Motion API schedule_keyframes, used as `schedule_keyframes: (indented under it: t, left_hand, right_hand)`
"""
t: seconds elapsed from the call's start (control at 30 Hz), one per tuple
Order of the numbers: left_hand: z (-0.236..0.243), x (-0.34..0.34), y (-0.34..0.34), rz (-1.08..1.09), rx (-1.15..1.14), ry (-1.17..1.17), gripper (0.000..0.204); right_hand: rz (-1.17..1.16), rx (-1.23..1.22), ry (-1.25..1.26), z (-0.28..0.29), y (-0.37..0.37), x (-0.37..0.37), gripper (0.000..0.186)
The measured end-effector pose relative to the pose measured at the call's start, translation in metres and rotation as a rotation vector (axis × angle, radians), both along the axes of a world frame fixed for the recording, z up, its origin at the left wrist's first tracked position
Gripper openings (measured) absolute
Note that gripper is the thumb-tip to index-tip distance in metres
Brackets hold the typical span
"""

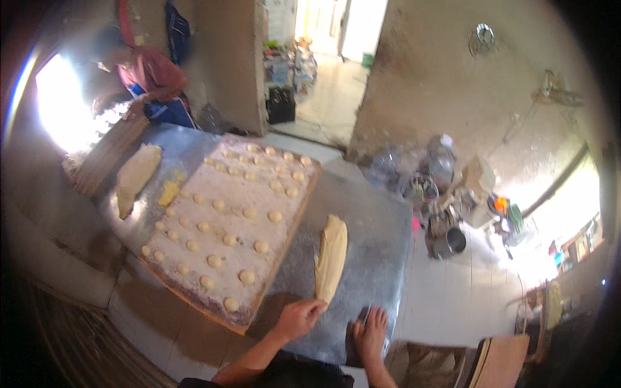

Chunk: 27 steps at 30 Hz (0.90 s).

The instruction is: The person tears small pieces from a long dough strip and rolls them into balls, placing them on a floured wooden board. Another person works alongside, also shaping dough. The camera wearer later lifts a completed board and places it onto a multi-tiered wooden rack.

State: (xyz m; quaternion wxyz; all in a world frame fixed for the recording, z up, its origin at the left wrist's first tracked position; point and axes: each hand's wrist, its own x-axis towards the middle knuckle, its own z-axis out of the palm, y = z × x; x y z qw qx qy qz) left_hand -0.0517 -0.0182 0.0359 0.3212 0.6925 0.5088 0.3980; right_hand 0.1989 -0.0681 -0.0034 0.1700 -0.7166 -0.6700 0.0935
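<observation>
A long pale roll of dough [330, 255] lies on the metal tabletop [375, 239] in front of me. My left hand [303, 319] is closed on its near end, with the fingers pinched together. Beside it, my right hand [370, 331] rests palm down near the table's right edge, fingers stretched forward. A thin dark sliver by its thumb is too small to make out. Left of the roll, a floured board [259, 223] bears several rows of small round dough balls [246, 277].
Another slab of dough [139, 176] and a yellow lump [169, 192] lie beyond the board. A person [152, 81] stands at the far left, hands over a tray of pale pieces. Pots [447, 242] and containers crowd the floor at right. A wooden board [501, 362] stands near my right.
</observation>
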Motion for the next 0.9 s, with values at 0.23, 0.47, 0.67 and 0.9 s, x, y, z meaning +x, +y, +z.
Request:
schedule_keyframes:
  t: [0.23,0.47,0.67,0.9]
  left_hand:
    - [0.019,0.016,-0.001,-0.009,-0.089,-0.046,0.02]
    - [0.054,0.069,-0.006,-0.348,-0.514,0.06,0.055]
    - [0.059,0.068,0.011,-0.369,-0.454,-0.183,0.061]
    - [0.003,0.027,0.066,0.015,-0.328,0.571,0.045]
  right_hand:
    - [0.315,0.147,0.205,0.012,-0.018,-0.048,0.039]
    - [-0.07,0.175,0.327,0.072,0.019,-0.006,0.026]
    - [-0.24,0.225,0.652,0.099,0.034,-0.067,0.038]
    - [-0.067,0.096,-0.321,0.046,-0.06,-0.046,0.022]
